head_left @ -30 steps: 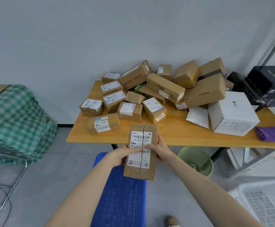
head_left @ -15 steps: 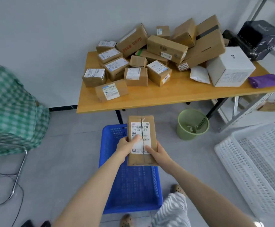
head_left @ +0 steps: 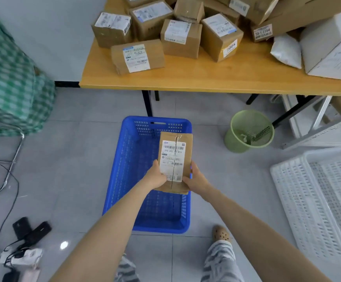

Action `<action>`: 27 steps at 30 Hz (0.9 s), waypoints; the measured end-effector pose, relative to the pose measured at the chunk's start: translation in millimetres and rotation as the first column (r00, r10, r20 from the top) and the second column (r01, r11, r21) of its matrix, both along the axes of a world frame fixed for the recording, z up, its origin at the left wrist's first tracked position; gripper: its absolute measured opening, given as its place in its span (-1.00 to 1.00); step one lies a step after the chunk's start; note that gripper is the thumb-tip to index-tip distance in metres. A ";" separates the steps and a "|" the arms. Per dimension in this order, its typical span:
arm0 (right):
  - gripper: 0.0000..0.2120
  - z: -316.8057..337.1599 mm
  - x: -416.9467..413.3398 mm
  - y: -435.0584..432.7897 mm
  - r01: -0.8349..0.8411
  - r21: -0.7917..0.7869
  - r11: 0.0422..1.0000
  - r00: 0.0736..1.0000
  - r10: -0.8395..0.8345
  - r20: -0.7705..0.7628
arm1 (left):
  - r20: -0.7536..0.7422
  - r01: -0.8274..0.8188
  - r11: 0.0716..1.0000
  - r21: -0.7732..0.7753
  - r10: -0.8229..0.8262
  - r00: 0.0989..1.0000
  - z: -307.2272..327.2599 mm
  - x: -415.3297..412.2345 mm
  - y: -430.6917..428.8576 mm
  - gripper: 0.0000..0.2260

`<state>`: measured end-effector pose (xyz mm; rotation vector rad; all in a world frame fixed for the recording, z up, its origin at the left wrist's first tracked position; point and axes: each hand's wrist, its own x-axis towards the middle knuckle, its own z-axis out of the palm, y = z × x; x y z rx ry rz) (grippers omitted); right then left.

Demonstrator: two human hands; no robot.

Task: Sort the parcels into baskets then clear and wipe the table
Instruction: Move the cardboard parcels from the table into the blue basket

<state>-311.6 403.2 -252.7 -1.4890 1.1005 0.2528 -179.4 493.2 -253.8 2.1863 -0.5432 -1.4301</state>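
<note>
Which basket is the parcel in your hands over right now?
The blue basket, directly under the parcel; the white basket lies apart to the right.

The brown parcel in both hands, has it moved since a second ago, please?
Yes, the parcel went from the table edge to over the blue basket.

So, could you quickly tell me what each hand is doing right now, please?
Left hand: grips the labelled brown parcel by its left edge.
Right hand: grips the same parcel by its right edge, over the blue basket.

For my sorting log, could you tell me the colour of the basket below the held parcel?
The basket is blue; the head view shows it.
</note>
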 end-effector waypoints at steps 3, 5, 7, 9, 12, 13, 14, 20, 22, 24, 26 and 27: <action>-0.42 -50.2 -1.7 15.5 0.070 -0.051 0.996 0.996 -0.073 -0.055 | 0.021 -0.017 1.000 0.022 0.016 1.000 -56.2 -3.4 13.3 -0.51; -0.47 -85.2 -1.9 29.4 0.154 -0.054 0.987 0.986 -0.157 -0.058 | 0.030 -0.066 0.996 0.059 0.064 0.997 -90.7 -4.4 23.5 -0.48; -0.52 -130.6 -2.0 50.0 0.236 -0.010 0.972 0.970 -0.237 -0.058 | 0.041 -0.103 0.991 0.086 0.100 0.994 -128.9 -7.2 36.4 -0.46; -0.55 -165.4 -3.2 70.7 0.308 0.054 0.950 0.950 -0.304 -0.067 | 0.010 -0.161 0.976 0.145 0.162 0.987 -158.2 -10.7 50.4 -0.43; -0.51 -227.7 -3.6 100.5 0.371 0.180 0.911 0.928 -0.358 -0.103 | -0.053 -0.204 0.958 0.199 0.218 0.974 -213.6 -16.2 70.9 -0.45; -0.50 -245.3 -4.1 107.5 0.378 0.211 0.902 0.926 -0.361 -0.115 | -0.078 -0.216 0.954 0.205 0.236 0.969 -228.0 -17.3 75.9 -0.46; -0.50 -261.8 -5.0 113.5 0.373 0.230 0.899 0.927 -0.354 -0.122 | -0.099 -0.224 0.953 0.206 0.248 0.964 -243.0 -17.5 80.8 -0.47; -0.61 -343.7 -14.4 122.2 0.351 0.220 0.910 0.931 -0.313 -0.189 | -0.211 -0.209 0.945 0.251 0.264 0.941 -340.9 -14.8 91.8 -0.31; -0.66 -361.7 -17.4 118.3 0.345 0.176 0.922 0.929 -0.308 -0.206 | -0.209 -0.201 0.943 0.265 0.259 0.943 -362.1 -15.6 85.9 -0.28; -0.71 -380.2 -16.7 113.3 0.358 0.151 0.921 0.919 -0.319 -0.231 | -0.213 -0.167 0.946 0.277 0.230 0.950 -383.4 -19.5 79.1 -0.33; -0.67 -399.5 -18.2 110.8 0.318 0.125 0.940 0.917 -0.271 -0.293 | -0.204 -0.153 0.939 0.308 0.222 0.953 -403.0 -27.8 74.5 -0.38; -0.62 -407.2 -19.8 111.0 0.291 0.121 0.949 0.916 -0.240 -0.323 | -0.196 -0.169 0.934 0.313 0.238 0.951 -410.4 -32.7 73.8 -0.39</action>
